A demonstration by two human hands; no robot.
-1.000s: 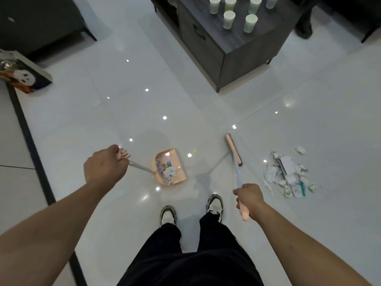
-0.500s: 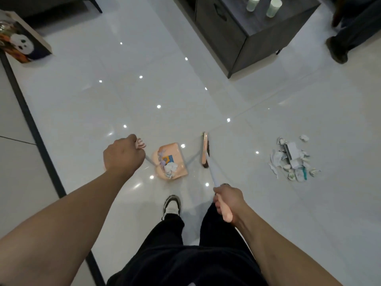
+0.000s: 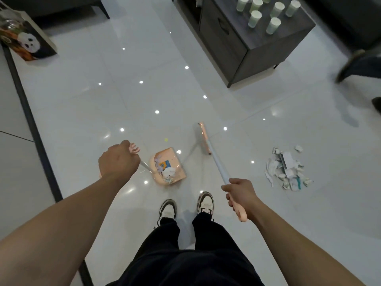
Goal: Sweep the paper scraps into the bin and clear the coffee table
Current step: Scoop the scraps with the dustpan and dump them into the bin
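The right hand [image 3: 240, 194] grips the broom [image 3: 208, 145] handle; the left hand [image 3: 118, 162] grips the dustpan [image 3: 168, 167] handle. The paper scraps [image 3: 287, 169] lie on the floor, right of the broom head, nearer the right hand. Cups [image 3: 266, 13] stand on the table [image 3: 257, 42].

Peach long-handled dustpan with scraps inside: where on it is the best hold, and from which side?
Grip the peach dustpan at its handle top, from above and behind, as the left hand does: the thin stem slants up toward the person, keeping the pan flat on the floor.
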